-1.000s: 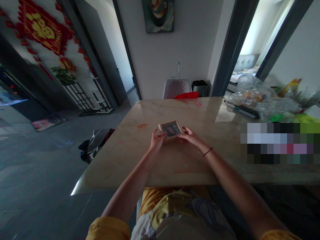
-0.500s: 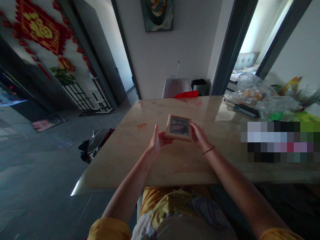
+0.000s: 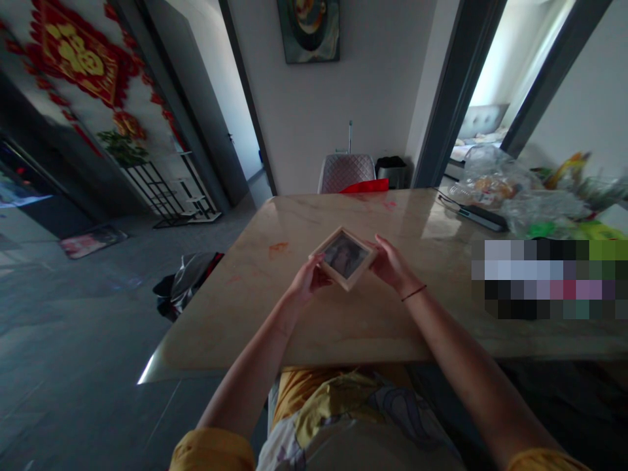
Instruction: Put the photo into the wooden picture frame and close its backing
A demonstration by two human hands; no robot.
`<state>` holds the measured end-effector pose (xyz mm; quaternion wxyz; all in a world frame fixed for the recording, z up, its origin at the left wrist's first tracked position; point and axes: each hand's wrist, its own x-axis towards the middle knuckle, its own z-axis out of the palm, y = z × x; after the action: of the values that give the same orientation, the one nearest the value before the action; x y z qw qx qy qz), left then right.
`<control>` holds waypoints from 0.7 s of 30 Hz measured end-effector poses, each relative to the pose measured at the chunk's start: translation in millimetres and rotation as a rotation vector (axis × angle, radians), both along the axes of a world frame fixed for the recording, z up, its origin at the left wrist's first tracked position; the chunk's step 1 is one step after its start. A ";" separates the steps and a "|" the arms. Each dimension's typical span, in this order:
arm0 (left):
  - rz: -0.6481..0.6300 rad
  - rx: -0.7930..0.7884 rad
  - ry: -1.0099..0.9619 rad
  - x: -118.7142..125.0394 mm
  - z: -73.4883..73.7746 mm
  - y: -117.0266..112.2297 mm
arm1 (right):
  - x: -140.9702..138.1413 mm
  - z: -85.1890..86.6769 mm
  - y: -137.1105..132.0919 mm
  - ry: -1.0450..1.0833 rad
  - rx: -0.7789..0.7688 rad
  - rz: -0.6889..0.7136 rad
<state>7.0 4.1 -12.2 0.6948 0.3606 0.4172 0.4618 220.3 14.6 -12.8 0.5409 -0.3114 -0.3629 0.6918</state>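
A small wooden picture frame with a dark photo in it is held just above the beige marble table, turned corner-up like a diamond. My left hand grips its lower left edge with closed fingers. My right hand holds its right edge, a thin band on that wrist. Both forearms reach out from my yellow sleeves over the table's near edge.
Clear plastic bags with food and a dark flat device lie at the table's far right. A padded chair stands at the far end. A crumpled bag lies on the grey floor to the left.
The frame lay low near the table a second ago; both hands lifted it, tilted its face toward me, then rotated it corner-up and brought it slightly nearer.
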 end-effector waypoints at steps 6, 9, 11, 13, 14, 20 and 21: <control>-0.001 0.165 -0.113 5.5 1.8 -7.0 | -9.9 -3.8 -3.0 -0.103 0.138 -0.042; -0.042 0.194 -0.089 6.7 1.3 -7.1 | -10.8 -4.7 -3.0 -0.120 0.169 -0.098; -0.009 0.202 -0.047 5.4 0.7 -4.8 | -9.4 -3.4 -3.6 -0.111 0.171 -0.130; 0.030 0.224 -0.010 3.2 0.4 -2.0 | -8.4 -1.5 -5.1 -0.100 0.169 -0.140; 0.046 0.241 -0.003 2.2 0.5 -1.0 | -8.3 -0.5 -6.0 -0.097 0.171 -0.136; 0.147 0.309 -0.024 0.6 5.6 -1.5 | -11.8 -0.6 -8.8 -0.084 0.201 -0.136; 0.159 0.309 -0.023 0.5 6.7 -2.1 | -12.1 -1.0 -8.9 -0.087 0.203 -0.132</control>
<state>7.6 1.9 -5.5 0.5971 0.4236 0.3603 0.5782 208.2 5.7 -13.8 0.5976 -0.3081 -0.4331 0.6003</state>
